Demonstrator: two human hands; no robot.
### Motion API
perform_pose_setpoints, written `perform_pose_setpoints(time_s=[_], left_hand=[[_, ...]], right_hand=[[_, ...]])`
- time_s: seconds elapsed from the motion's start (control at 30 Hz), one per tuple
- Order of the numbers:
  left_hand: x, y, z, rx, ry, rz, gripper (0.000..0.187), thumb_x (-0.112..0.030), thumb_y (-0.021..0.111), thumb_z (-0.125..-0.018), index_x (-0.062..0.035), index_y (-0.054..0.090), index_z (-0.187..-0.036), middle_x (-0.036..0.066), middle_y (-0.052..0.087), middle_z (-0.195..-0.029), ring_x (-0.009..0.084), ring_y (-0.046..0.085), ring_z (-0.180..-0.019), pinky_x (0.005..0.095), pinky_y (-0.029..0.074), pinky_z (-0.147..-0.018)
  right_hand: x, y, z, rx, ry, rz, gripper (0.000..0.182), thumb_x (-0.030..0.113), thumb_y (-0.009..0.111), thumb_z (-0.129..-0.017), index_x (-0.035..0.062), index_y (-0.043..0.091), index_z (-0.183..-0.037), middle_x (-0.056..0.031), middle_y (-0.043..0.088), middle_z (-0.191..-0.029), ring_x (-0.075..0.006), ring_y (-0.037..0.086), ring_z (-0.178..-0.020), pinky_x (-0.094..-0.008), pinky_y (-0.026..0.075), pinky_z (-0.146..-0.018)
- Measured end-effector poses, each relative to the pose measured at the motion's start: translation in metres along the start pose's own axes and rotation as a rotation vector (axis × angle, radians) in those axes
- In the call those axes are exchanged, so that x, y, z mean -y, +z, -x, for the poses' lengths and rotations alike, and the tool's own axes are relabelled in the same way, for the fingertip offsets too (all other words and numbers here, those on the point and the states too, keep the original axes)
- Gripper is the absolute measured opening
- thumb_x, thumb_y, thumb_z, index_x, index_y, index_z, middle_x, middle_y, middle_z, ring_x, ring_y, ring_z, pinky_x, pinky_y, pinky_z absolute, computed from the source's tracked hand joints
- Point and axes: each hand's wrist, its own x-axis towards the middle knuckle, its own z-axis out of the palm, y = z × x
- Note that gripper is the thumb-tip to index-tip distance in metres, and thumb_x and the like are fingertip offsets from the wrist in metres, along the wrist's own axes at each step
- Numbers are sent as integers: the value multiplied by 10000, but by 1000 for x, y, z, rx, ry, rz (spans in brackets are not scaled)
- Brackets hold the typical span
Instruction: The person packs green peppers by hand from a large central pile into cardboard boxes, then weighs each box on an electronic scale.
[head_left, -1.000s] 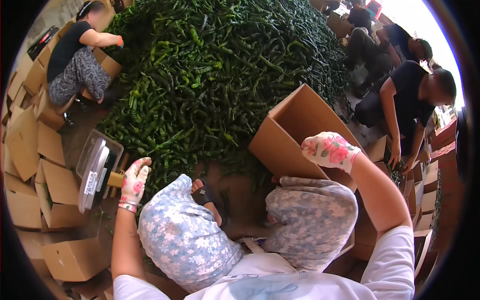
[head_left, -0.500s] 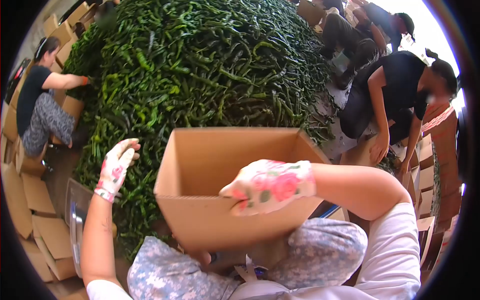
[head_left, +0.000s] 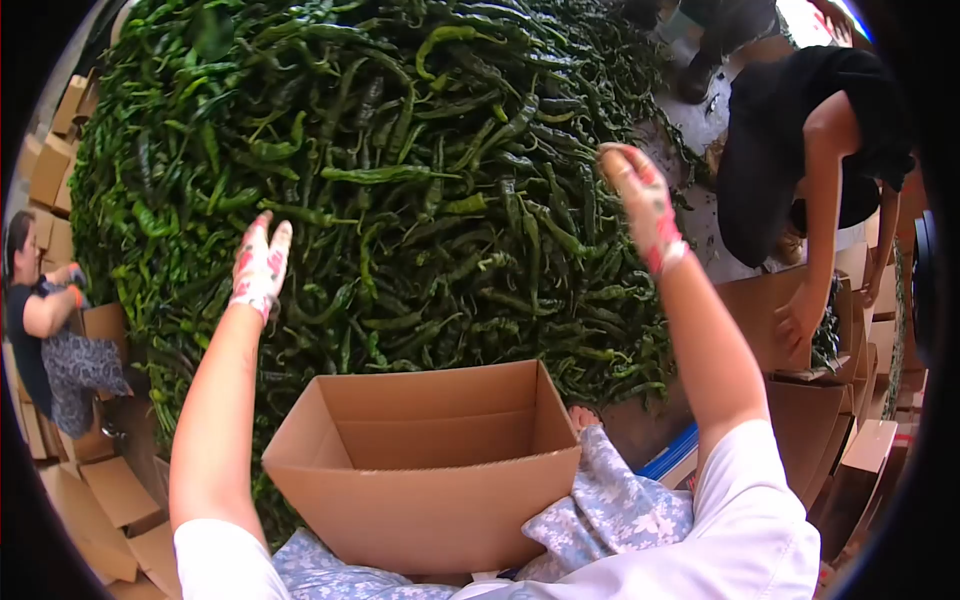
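A large pile of long green chili peppers (head_left: 400, 230) spreads out in front of me. My left hand (head_left: 262, 265), in a white glove with a red flower print, is at the left part of the pile with its fingers apart. My right hand (head_left: 643, 205), gloved the same way, hovers near the pile's right side, fingers stretched out and holding nothing visible. An open cardboard box (head_left: 420, 510) sits at my lap between the two arms, its inner walls showing. Neither hand touches the box.
On the right, a person in dark clothes (head_left: 760, 160) bends over cardboard boxes (head_left: 810, 420). A second person (head_left: 45, 310) sits at the left beside more boxes (head_left: 120, 490). Something blue and flat (head_left: 668, 455) lies by my right knee.
My right hand has let go of the box rim and moved up and right over the peppers. The box now sits lower, at my lap. My left hand remains open by the pile.
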Motion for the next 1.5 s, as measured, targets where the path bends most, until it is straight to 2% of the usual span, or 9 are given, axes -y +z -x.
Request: perform_pose_setpoints(time_s=[0.2,0.53,0.77,0.97,1.13,1.2,1.3,1.4,1.5], left_hand=[[-69,27,-20,11,-358,88,943,-706,431,-810,7,283,-1409,203,317,-1444,327,288,-1349,383,203,-1111],[-49,46,-50,515,3,845,632,-443,523,-917,43,438,-1313,65,491,-1327,122,448,-1219,234,298,-1033],[-65,-28,15,854,78,503,443,-291,423,-976,12,469,-1295,43,521,-1276,103,474,-1152,263,328,-1021],[-37,-81,107,928,44,419,583,-354,633,-849,10,481,-1278,156,458,-1334,267,436,-1217,366,339,-1031],[-40,-111,120,1488,218,277,508,-433,567,-883,-53,569,-1221,157,538,-1238,265,475,-1193,365,369,-1011],[-11,-114,90,1207,89,214,430,-401,558,-892,-41,634,-1114,122,684,-922,223,653,-830,310,517,-747],[54,-63,19,519,-507,955,402,-395,456,-944,-48,523,-752,60,600,-683,109,477,-435,261,409,-417],[31,8,3,124,-52,-378,777,-623,418,-868,47,458,-1260,235,523,-1250,369,497,-1176,396,389,-999],[-12,41,23,256,-292,-138,962,-713,396,-816,40,259,-1399,252,306,-1427,353,284,-1341,385,234,-1108]], right_hand=[[-79,-10,-65,158,696,260,973,781,392,-768,104,247,-1451,-117,165,-1522,-246,149,-1401,-442,86,-1119],[-52,46,-30,344,469,192,1183,720,617,-678,-53,136,-1434,-249,270,-1448,-291,267,-1359,-346,254,-1085],[53,98,46,644,124,658,929,449,775,-615,134,367,-1388,-260,481,-1177,-394,490,-1108,-360,409,-952],[79,124,129,1075,-512,771,694,380,685,-710,194,425,-1326,-233,415,-1236,-424,396,-1187,-578,353,-847],[89,105,110,1746,-123,86,364,214,539,-845,107,556,-1192,-119,578,-1120,-254,593,-979,-320,505,-820],[74,88,66,1213,-182,44,213,199,503,-884,90,635,-1010,-75,641,-889,-235,620,-847,-315,512,-735],[-20,59,3,212,223,494,384,368,570,-868,-14,610,-850,-88,617,-770,-224,585,-717,-310,460,-689],[-132,40,-13,179,547,571,870,721,356,-831,-71,566,-1124,-215,609,-1090,-334,558,-1025,-352,401,-909],[-109,87,8,315,625,789,1064,771,414,-759,-64,257,-1399,-256,319,-1425,-304,310,-1344,-319,253,-1080]])
